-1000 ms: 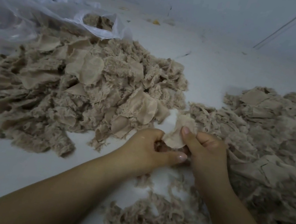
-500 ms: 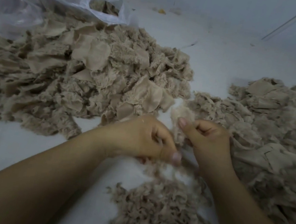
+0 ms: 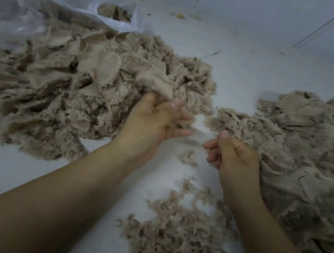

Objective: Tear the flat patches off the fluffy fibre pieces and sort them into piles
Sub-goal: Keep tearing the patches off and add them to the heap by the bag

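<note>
Beige fluffy fibre heap (image 3: 61, 99) left, patch-strewn pile (image 3: 310, 147) right (loose fluff (image 3: 177, 242) nearest)

Beige fibre piles (image 3: 57, 97) on white surface (image 3: 246, 69).

White counter (image 3: 247, 58), dim even light; I make out a thin dark line (image 3: 326, 24), possibly a seam, far right.
</note>
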A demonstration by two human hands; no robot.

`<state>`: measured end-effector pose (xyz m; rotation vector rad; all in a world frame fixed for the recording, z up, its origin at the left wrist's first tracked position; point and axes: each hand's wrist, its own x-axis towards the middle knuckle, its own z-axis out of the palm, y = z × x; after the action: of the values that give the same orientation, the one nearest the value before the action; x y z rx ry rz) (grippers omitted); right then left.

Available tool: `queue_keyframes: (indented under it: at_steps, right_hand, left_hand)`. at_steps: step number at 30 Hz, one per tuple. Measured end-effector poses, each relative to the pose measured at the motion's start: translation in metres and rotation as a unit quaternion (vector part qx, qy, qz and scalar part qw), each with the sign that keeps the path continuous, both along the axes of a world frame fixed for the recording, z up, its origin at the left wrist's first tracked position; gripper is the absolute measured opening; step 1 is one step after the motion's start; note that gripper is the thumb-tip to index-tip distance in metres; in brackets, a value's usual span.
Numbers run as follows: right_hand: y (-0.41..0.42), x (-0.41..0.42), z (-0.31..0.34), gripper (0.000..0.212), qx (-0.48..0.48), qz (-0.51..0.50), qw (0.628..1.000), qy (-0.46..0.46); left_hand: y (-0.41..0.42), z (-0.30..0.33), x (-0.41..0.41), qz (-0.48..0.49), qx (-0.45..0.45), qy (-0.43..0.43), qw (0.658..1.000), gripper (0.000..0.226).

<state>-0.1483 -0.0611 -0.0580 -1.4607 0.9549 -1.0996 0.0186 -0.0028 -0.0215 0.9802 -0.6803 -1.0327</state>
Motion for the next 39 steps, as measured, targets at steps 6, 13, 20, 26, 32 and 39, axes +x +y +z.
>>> queue_keyframes:
  at_steps: [6,13,20,26,32,39]
  right_hand:
    - [-0.001,0.0,0.001,0.047,0.0,-0.038,0.999,-0.028]
    - [-0.003,-0.003,0.004,0.048,0.011,-0.096,0.993,-0.072]
    - [-0.002,0.0,0.006,0.046,0.032,-0.113,0.989,-0.085]
    - [-0.005,0.001,0.004,0.04,0.028,-0.098,0.991,-0.082]
    - [-0.011,0.001,0.007,0.028,0.038,-0.053,0.998,-0.025]
    - [-0.011,0.0,0.004,0.031,0.007,-0.097,0.993,0.061]
  left_hand:
    - [0.01,-0.03,-0.033,-0.035,0.069,-0.341,0.937,0.021]
    - [0.024,-0.027,-0.053,-0.142,0.065,-0.338,0.928,0.022]
    - [-0.047,-0.024,-0.034,-0.019,0.02,-0.573,0.819,0.032]
    - [-0.077,-0.02,-0.048,-0.042,0.078,-0.743,0.663,0.015]
    - [-0.046,-0.024,-0.052,-0.045,0.014,-0.797,0.602,0.021]
    - [-0.023,-0.03,-0.038,-0.073,-0.024,-0.685,0.724,0.015]
